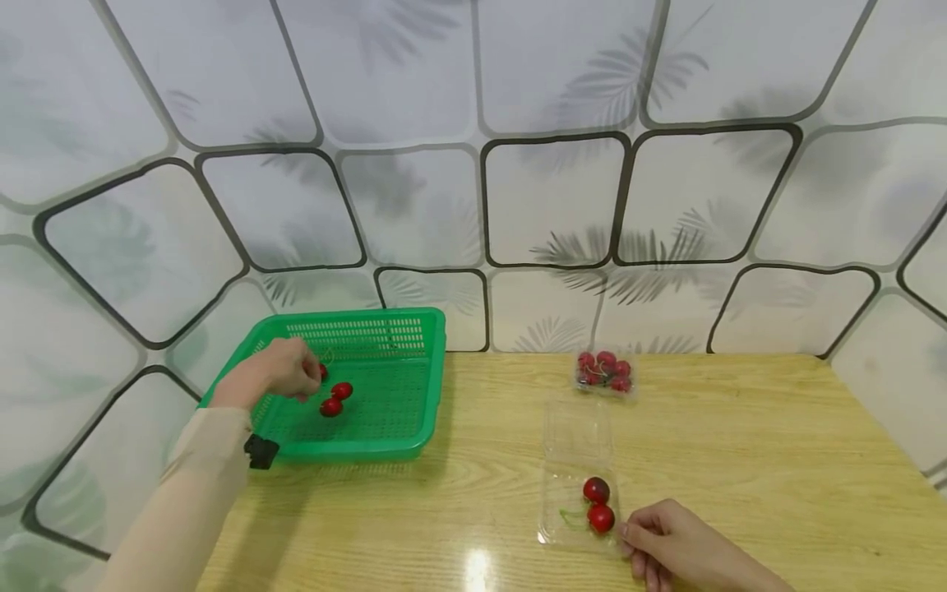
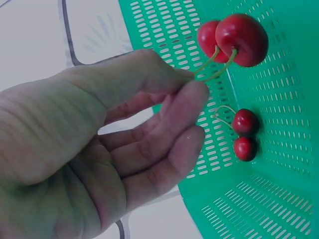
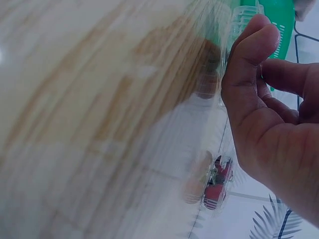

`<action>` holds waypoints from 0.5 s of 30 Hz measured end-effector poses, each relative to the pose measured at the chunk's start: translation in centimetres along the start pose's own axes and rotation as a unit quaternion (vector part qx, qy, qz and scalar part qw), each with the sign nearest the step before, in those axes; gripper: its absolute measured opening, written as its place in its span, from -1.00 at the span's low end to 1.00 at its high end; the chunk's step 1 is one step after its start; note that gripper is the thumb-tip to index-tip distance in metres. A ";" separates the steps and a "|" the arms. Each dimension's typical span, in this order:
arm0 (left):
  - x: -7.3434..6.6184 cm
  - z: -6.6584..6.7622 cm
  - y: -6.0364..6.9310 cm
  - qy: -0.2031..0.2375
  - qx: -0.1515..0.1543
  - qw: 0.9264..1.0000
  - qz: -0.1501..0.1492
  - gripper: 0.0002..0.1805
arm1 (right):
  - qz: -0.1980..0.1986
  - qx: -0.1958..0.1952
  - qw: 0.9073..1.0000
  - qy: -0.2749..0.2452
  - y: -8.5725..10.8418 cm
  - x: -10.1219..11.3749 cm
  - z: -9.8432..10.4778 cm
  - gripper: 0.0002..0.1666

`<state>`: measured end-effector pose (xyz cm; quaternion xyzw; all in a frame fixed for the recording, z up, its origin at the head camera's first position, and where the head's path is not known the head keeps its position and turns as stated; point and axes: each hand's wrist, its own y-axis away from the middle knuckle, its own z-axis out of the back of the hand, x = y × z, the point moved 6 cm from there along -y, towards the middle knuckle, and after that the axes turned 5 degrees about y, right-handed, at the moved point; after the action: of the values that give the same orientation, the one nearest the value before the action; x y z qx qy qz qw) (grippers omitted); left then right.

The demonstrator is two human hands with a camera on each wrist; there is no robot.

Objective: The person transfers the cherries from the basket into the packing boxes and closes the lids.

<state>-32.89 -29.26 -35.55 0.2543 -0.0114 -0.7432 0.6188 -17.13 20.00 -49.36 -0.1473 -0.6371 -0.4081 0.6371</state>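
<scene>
In the left wrist view, my left hand (image 2: 134,129) pinches the thin green stems of a pair of red cherries (image 2: 242,40) between thumb and forefinger. The pair hangs over the green basket (image 1: 385,448). Another pair of cherries (image 2: 245,123) lies inside it, partly hidden by the hand in the head view. On the right, my right hand (image 1: 681,547) grips the near right edge of an opened clear plastic box (image 1: 562,493), thumb against curled fingers. Two dark red cherries (image 1: 601,518) with a green stem sit in the box's near half; its lid (image 1: 579,432) lies folded back.
A second clear box (image 1: 605,372) filled with several cherries stands farther back on the wooden table (image 1: 740,444), near the wall. The patterned wall (image 1: 551,205) rises behind the table. The basket stands at the table's left side.
</scene>
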 end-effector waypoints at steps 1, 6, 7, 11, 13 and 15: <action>-0.1 0.0 0.1 -0.001 -0.005 1.000 -0.007 -0.79 | 0.000 0.001 1.000 -0.001 0.0 0.0 0.0 -0.55; -0.8 0.2 0.6 -0.005 -0.049 0.998 -0.048 -0.83 | -0.005 -0.002 1.000 0.003 -0.2 0.0 0.1 -0.55; -0.9 0.2 0.8 -0.006 -0.059 0.997 -0.054 -0.84 | -0.007 -0.004 1.000 0.004 -0.2 0.0 0.1 -0.56; -1.2 0.4 1.4 -0.014 -0.098 0.992 -0.074 -0.86 | -0.007 -0.008 1.000 0.012 -0.2 0.0 0.2 -0.56; -1.3 0.6 1.7 -0.016 -0.119 0.989 -0.080 -0.86 | -0.006 -0.007 1.000 0.012 -0.2 0.0 0.2 -0.56; -1.5 0.7 2.0 -0.014 -0.141 0.986 -0.085 -0.85 | -0.005 -0.005 1.000 0.009 -0.2 0.0 0.2 -0.55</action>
<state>-31.15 -28.57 -33.73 0.1542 0.1062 -0.7910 0.5825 -17.41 20.00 -49.38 -0.1434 -0.6296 -0.4160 0.6403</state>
